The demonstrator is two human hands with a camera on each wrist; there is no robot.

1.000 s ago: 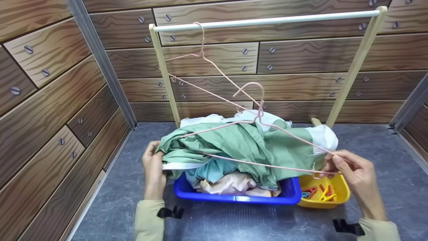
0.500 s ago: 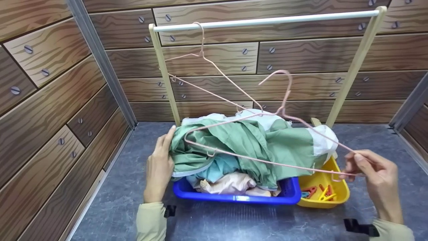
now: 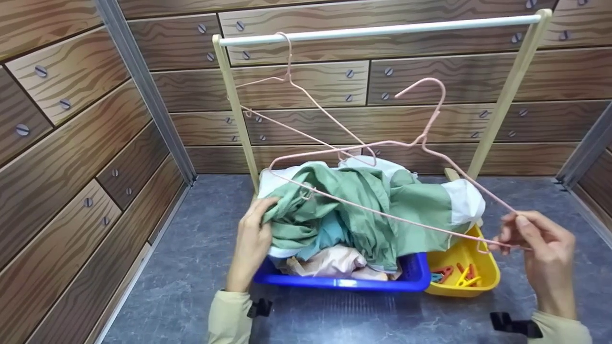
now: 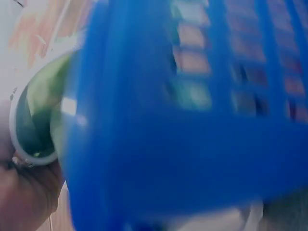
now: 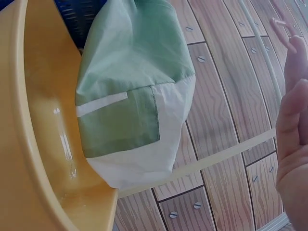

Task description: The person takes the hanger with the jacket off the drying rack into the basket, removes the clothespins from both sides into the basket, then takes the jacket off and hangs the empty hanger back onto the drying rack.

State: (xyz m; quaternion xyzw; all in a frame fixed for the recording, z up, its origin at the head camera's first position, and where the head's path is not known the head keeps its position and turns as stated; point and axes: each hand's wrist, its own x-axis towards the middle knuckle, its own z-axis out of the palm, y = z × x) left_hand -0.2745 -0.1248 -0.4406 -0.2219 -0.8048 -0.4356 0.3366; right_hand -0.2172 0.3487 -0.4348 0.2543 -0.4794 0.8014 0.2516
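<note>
My right hand (image 3: 547, 255) pinches the right corner of a pink wire hanger (image 3: 382, 214), holding it tilted, hook up, over the laundry. Bunched across a blue basket (image 3: 342, 284) lies a green garment (image 3: 420, 215) with white parts. At its left end, my left hand (image 3: 252, 239) grips the cloth; part of the fingers is hidden by it. The left wrist view shows this hand beside a round, white-edged opening of the garment (image 4: 41, 110), partly behind the basket wall (image 4: 192, 159). In the right wrist view, the garment's green-and-white end (image 5: 139, 110) hangs down.
Light blue cloth (image 3: 330, 234) and pale pink cloth (image 3: 332, 262) lie in the basket. Beside it stands a yellow bin (image 3: 490, 282) with several clothespins (image 3: 466, 276). Behind rises a rack with a white rail (image 3: 382, 31), where another pink hanger (image 3: 318, 102) hangs.
The hanger has risen and moved right with my right hand; its left corner, earlier hidden in the green garment, shows outside it. My left hand has shifted right, pushing the garment's left end inward.
</note>
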